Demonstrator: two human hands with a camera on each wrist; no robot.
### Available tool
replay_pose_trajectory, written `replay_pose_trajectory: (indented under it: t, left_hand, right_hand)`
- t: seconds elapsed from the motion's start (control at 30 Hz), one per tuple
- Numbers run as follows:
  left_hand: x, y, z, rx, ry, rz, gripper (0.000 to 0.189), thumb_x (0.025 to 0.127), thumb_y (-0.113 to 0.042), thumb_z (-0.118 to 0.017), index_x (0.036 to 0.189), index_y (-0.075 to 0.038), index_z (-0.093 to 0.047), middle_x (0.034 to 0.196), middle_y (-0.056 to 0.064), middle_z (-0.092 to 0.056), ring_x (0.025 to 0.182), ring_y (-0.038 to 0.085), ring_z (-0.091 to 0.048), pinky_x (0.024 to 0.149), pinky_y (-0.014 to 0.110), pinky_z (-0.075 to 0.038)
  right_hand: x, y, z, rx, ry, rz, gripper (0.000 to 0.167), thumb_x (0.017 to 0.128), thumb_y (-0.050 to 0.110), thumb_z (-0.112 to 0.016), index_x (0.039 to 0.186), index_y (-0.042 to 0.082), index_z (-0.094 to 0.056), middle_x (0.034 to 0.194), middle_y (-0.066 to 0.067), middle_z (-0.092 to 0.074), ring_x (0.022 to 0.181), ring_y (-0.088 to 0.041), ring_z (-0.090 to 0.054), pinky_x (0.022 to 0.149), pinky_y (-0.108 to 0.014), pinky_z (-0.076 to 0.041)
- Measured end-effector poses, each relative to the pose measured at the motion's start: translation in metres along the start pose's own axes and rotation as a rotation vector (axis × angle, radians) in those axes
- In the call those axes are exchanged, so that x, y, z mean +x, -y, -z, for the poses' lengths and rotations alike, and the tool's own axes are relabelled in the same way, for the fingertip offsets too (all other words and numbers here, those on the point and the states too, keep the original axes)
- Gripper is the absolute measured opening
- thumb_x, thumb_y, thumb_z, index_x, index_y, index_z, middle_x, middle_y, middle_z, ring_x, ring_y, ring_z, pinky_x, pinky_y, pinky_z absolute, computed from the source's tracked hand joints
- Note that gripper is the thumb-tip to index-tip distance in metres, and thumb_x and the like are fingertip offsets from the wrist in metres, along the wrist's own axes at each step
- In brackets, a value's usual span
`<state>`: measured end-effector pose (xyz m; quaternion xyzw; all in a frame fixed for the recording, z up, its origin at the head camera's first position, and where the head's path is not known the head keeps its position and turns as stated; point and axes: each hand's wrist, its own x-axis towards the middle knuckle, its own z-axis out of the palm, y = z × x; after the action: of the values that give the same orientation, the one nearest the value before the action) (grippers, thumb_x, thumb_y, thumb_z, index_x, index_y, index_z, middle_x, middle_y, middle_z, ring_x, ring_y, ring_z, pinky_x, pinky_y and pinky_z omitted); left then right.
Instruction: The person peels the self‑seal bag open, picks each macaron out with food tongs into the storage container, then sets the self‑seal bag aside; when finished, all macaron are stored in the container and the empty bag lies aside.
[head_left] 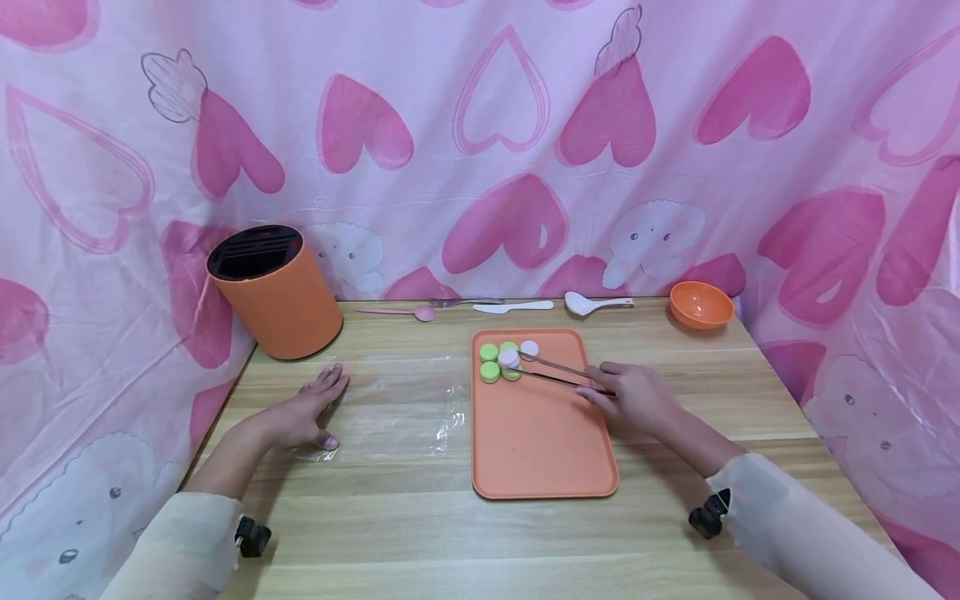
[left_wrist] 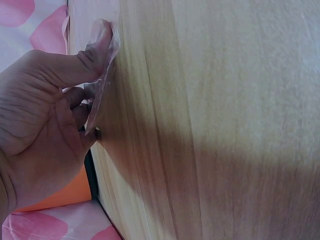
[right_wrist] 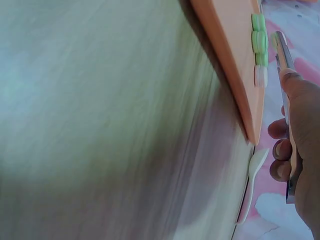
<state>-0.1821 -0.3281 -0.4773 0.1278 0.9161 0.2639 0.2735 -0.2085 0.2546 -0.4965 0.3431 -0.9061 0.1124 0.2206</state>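
My left hand (head_left: 303, 412) lies with spread fingers on the left edge of a clear plastic bag (head_left: 405, 408) flat on the table. In the left wrist view, the thumb (left_wrist: 102, 37) rests against the plastic edge (left_wrist: 102, 95). My right hand (head_left: 637, 396) grips slim metal tongs (head_left: 555, 379), which reach left over an orange tray (head_left: 543, 450). A pale lilac macaron (head_left: 508, 358) is at the tong tips, over several green macarons (head_left: 489, 372) in the tray's far left corner. Another lilac macaron (head_left: 529, 348) sits beside them.
Along the back edge lie a pink spoon (head_left: 423, 313), a fork (head_left: 446, 302), a white knife (head_left: 513, 307) and a white soup spoon (head_left: 581, 304). An orange bowl (head_left: 701, 305) stands back right; an orange knife block (head_left: 288, 300) stands back left. A heart-patterned curtain (head_left: 502, 217) encloses the table.
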Motion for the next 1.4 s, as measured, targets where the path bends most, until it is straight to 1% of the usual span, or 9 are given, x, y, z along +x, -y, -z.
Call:
replay_pose_trajectory:
  t: [0.13,0.33,0.47,0.57,0.7,0.83,0.93,1.23,1.4]
  left_hand:
    - [-0.001,-0.001,0.000,-0.008,-0.001,-0.009,0.117,0.090,-0.018,-0.089,0.176,0.000,-0.011,0.184,0.026,0.015,0.169,0.052,0.019,0.134,0.076,0.008]
    - [0.000,0.002,0.000,-0.004,-0.003,-0.015,0.117,0.090,-0.018,-0.089,0.176,0.001,-0.011,0.184,0.026,0.015,0.169,0.053,0.020,0.134,0.076,0.009]
    - [0.000,0.004,0.000,-0.001,0.001,-0.003,0.117,0.091,-0.020,-0.088,0.176,-0.001,-0.010,0.184,0.024,0.016,0.169,0.051,0.020,0.134,0.075,0.009]
    - [0.001,0.005,0.000,0.005,0.002,0.008,0.117,0.092,-0.021,-0.088,0.177,-0.003,-0.010,0.185,0.022,0.017,0.169,0.050,0.020,0.135,0.075,0.008]
    - [0.002,0.005,-0.001,0.019,-0.001,0.007,0.117,0.091,-0.022,-0.089,0.177,-0.004,-0.011,0.185,0.023,0.016,0.169,0.051,0.019,0.134,0.076,0.006]
    - [0.002,0.006,-0.002,0.025,-0.002,0.011,0.118,0.090,-0.024,-0.089,0.177,-0.005,-0.011,0.185,0.023,0.016,0.170,0.051,0.018,0.135,0.076,0.005]
    - [0.002,0.005,-0.001,0.024,-0.005,0.010,0.119,0.090,-0.024,-0.089,0.177,-0.005,-0.011,0.185,0.023,0.015,0.170,0.051,0.018,0.134,0.076,0.005]
    - [0.003,0.006,-0.001,0.023,-0.006,-0.007,0.119,0.090,-0.025,-0.089,0.176,-0.002,-0.010,0.184,0.024,0.016,0.169,0.052,0.018,0.135,0.076,0.007]
    - [0.003,0.006,-0.001,0.022,-0.007,-0.009,0.119,0.090,-0.025,-0.089,0.176,-0.002,-0.010,0.184,0.024,0.016,0.169,0.052,0.018,0.135,0.075,0.007]
  right_hand:
    - [-0.007,-0.005,0.003,-0.005,0.003,-0.010,0.038,0.087,0.031,-0.094,0.116,0.009,-0.086,0.101,-0.009,-0.084,0.078,-0.028,-0.081,0.067,-0.049,-0.068]
    - [-0.015,-0.007,0.009,0.013,0.072,-0.101,0.041,0.092,0.034,-0.091,0.125,0.011,-0.085,0.099,-0.006,-0.082,0.077,-0.024,-0.077,0.071,-0.048,-0.068]
    - [-0.020,-0.009,0.010,0.001,0.096,-0.124,0.042,0.093,0.036,-0.090,0.127,0.012,-0.085,0.099,-0.006,-0.082,0.076,-0.024,-0.076,0.070,-0.048,-0.068]
    - [-0.023,-0.011,0.009,-0.005,0.091,-0.118,0.042,0.092,0.035,-0.090,0.126,0.012,-0.085,0.100,-0.006,-0.083,0.076,-0.024,-0.078,0.069,-0.048,-0.068]
    - [-0.026,-0.014,0.008,-0.005,0.079,-0.101,0.040,0.091,0.034,-0.091,0.124,0.011,-0.085,0.095,-0.004,-0.081,0.071,-0.020,-0.073,0.065,-0.046,-0.066]
    - [-0.028,-0.015,0.007,-0.006,0.072,-0.088,0.038,0.092,0.034,-0.090,0.122,0.011,-0.086,0.093,-0.004,-0.079,0.071,-0.023,-0.075,0.064,-0.049,-0.065]
    - [-0.029,-0.016,0.007,-0.010,0.088,-0.095,0.037,0.094,0.034,-0.088,0.123,0.011,-0.085,0.096,-0.005,-0.080,0.074,-0.026,-0.077,0.066,-0.051,-0.066]
    - [-0.031,-0.017,0.007,-0.045,0.122,-0.079,0.038,0.094,0.036,-0.088,0.121,0.010,-0.085,0.097,-0.006,-0.080,0.067,-0.025,-0.073,0.060,-0.048,-0.063]
    - [-0.032,-0.016,0.006,-0.048,0.130,-0.084,0.038,0.095,0.036,-0.087,0.121,0.009,-0.085,0.099,-0.008,-0.082,0.071,-0.028,-0.077,0.064,-0.051,-0.066]
